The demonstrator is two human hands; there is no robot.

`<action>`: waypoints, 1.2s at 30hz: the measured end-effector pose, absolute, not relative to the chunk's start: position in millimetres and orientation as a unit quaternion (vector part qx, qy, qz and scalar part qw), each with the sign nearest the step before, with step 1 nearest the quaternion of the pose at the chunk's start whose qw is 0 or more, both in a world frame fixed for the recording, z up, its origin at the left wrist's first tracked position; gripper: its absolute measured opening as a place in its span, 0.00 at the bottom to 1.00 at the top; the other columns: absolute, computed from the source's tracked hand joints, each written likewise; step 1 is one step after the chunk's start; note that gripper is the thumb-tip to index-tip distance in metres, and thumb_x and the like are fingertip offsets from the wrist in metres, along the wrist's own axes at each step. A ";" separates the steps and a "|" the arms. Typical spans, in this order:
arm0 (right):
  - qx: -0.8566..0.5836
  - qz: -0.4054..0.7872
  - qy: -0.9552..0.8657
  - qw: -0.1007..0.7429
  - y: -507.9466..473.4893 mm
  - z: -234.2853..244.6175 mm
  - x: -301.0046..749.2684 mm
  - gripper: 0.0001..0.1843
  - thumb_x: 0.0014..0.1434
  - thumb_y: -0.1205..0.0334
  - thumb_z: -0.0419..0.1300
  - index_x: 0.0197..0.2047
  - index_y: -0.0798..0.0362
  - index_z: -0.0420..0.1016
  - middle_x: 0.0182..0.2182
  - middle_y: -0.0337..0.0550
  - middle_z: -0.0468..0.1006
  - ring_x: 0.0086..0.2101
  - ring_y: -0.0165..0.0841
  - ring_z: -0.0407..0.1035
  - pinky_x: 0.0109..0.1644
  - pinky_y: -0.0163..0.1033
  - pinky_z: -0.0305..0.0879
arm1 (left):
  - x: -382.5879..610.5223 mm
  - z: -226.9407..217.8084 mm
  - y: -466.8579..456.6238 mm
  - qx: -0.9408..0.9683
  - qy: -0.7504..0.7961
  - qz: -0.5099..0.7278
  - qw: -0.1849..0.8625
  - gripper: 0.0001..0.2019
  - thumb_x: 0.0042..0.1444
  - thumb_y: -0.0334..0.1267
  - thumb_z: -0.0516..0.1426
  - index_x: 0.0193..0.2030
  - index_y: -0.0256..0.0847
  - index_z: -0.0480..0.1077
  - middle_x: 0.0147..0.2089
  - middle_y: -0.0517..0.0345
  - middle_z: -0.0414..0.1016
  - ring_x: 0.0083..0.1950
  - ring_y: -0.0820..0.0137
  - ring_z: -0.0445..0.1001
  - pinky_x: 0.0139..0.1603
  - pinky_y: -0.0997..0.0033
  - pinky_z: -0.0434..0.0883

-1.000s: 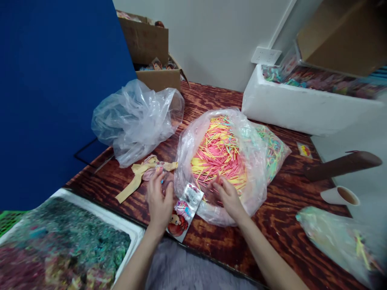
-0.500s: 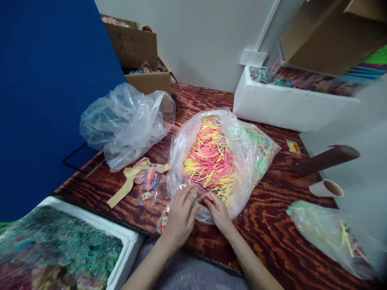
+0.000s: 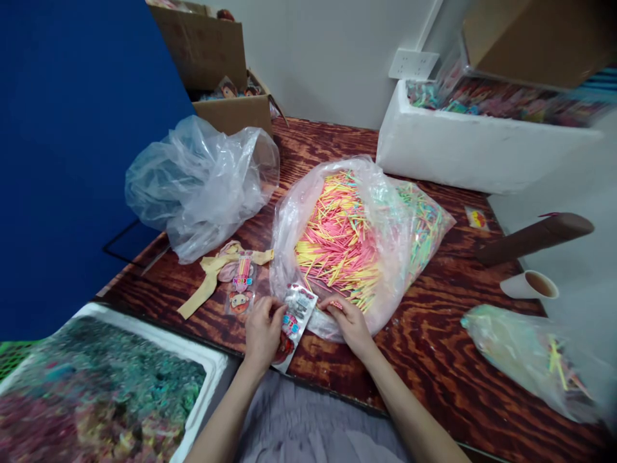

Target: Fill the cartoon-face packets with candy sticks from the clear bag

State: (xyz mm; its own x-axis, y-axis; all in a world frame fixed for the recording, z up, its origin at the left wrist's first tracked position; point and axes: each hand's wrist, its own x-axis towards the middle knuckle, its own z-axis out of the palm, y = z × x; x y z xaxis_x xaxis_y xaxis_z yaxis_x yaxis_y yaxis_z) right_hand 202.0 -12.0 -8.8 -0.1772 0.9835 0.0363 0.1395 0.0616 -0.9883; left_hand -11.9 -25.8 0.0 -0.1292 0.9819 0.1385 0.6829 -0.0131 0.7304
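My left hand [image 3: 263, 331] pinches the left edge of a small printed packet [image 3: 299, 308], silvery at the top with a cartoon head lower down. My right hand [image 3: 348, 321] is closed by the packet's upper right corner; small reddish ends, apparently of thin sticks [image 3: 336, 305], show between its fingers. Just beyond both hands lies a large clear bag [image 3: 289, 241], its mouth spread around a heap of pink and yellow sticks [image 3: 337, 247]. To the left, a filled packet [image 3: 241, 283] with pink sticks and a cartoon head lies by a pale yellow cloth strip [image 3: 205, 292].
A crumpled clear bag [image 3: 202, 186] lies at left, before cardboard boxes [image 3: 236, 112]. A foam box [image 3: 202, 379] of packets stands lower left, another foam box [image 3: 457, 145] at back right. A paper cup [image 3: 525, 285], brown tube [image 3: 535, 239] and plastic bag [image 3: 525, 360] sit right.
My left hand has moved left and down, away from my right hand, and the printed packet now shows between them. The view has tilted slightly down.
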 end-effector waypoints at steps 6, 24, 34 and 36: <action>-0.475 0.492 -0.587 0.432 -11.9 -10.5 202.4 0.10 0.63 0.58 0.55 0.37 0.50 0.77 0.35 0.43 0.79 0.40 0.38 0.72 0.47 0.41 0.66 | -17.5 -2.4 -24.4 0.633 0.645 0.356 0.237 0.10 0.61 0.39 0.52 0.33 0.42 0.72 0.34 0.57 0.73 0.38 0.66 0.72 0.41 0.68 0.65; -0.485 0.494 -0.576 0.435 -12.7 -9.9 201.8 0.10 0.62 0.58 0.56 0.36 0.49 0.77 0.33 0.43 0.78 0.39 0.38 0.72 0.45 0.41 0.66 | -27.6 7.9 -18.1 0.475 0.621 0.485 0.391 0.10 0.54 0.43 0.59 0.39 0.39 0.71 0.33 0.60 0.73 0.35 0.70 0.71 0.38 0.74 0.68; -0.480 0.500 -0.569 0.442 -12.5 -12.5 201.4 0.09 0.62 0.58 0.56 0.36 0.50 0.78 0.33 0.42 0.78 0.39 0.37 0.72 0.45 0.39 0.66 | -27.0 13.1 -19.4 0.462 0.639 0.478 0.387 0.13 0.57 0.46 0.57 0.30 0.38 0.71 0.25 0.64 0.67 0.29 0.74 0.66 0.31 0.77 0.64; -0.482 0.497 -0.572 0.439 -12.8 -12.6 201.5 0.10 0.63 0.57 0.56 0.36 0.50 0.77 0.34 0.42 0.78 0.39 0.37 0.72 0.46 0.40 0.66 | -24.8 12.6 -18.7 0.460 0.631 0.481 0.398 0.11 0.54 0.45 0.58 0.33 0.38 0.72 0.29 0.62 0.70 0.32 0.72 0.68 0.33 0.76 0.66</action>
State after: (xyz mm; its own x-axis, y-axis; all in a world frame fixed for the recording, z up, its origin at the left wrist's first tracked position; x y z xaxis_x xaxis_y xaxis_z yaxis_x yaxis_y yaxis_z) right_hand 201.5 -12.8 -12.6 -0.1496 0.9885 0.0233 0.1156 0.0408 -0.9925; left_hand -24.8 -18.7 12.6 -0.2602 0.9637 -0.0591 0.1987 0.1134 0.9735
